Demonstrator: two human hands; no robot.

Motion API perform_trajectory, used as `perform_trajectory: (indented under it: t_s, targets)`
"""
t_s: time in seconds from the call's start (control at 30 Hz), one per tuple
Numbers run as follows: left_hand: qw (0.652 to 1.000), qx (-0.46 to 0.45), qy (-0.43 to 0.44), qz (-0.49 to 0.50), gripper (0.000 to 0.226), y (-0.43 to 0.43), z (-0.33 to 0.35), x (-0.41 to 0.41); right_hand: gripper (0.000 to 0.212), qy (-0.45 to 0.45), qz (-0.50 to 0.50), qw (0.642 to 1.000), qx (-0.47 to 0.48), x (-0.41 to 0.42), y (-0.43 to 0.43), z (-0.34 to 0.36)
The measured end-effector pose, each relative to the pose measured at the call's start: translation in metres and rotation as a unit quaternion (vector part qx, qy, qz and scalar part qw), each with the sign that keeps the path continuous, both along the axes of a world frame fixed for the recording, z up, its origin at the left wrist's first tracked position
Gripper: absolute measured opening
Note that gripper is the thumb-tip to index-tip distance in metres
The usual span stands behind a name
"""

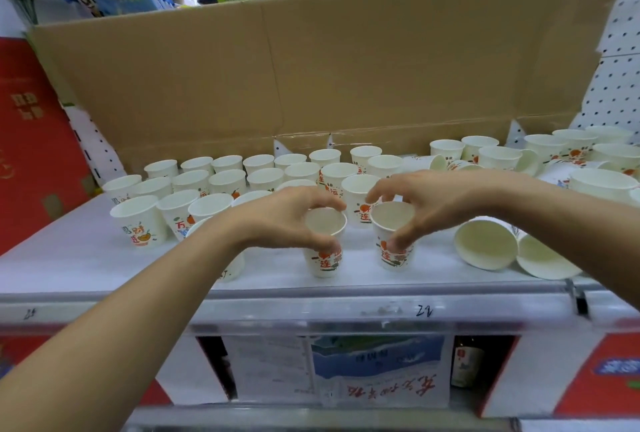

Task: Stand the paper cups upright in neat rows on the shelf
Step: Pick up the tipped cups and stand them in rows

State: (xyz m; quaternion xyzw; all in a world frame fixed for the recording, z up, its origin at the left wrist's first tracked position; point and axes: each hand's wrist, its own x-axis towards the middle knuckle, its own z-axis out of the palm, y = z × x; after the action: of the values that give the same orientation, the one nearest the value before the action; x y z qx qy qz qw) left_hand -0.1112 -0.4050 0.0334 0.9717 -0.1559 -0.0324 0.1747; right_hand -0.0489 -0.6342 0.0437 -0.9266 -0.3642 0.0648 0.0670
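Two white paper cups with orange print stand upright near the front of the white shelf (86, 258). My left hand (291, 220) grips the rim of the left cup (325, 260) from above, thumb on its front. My right hand (426, 203) grips the rim of the right cup (394, 255) the same way. Behind and to the left, several upright cups (194, 182) stand in rows. Two cups (485, 242) lie on their sides at the front right, mouths toward me. More cups (554, 154), some upright and some tipped, crowd the back right.
A tall cardboard sheet (311, 78) stands behind the cups as a back wall. White pegboard (616, 78) rises at the right. A red box (31, 140) stands at the left. The shelf's front rail (311, 310) carries a plastic price strip, with goods on the shelf below.
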Motion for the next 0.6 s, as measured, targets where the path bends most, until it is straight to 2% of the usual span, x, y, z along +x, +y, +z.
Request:
perform_trajectory:
  t_s: [0.1,0.4,0.5,0.6]
  targets:
    - [1.000,-0.003,-0.010,-0.005,0.059,0.002,-0.001,-0.002,0.064,-0.003,0.002,1.000,0.012,-0.003,0.000,-0.004]
    - [0.999,0.037,0.005,-0.003,0.060,0.023,0.008,-0.002,0.048,0.009,0.041,0.991,0.125,-0.003,0.027,-0.019]
    - [0.999,0.041,-0.002,-0.003,0.068,0.030,0.006,-0.003,0.050,-0.007,0.045,0.990,0.137,0.000,0.035,-0.025]
    - [0.999,0.037,-0.007,0.007,0.079,0.033,0.005,-0.007,0.061,0.007,0.044,0.990,0.134,-0.006,0.033,-0.023]
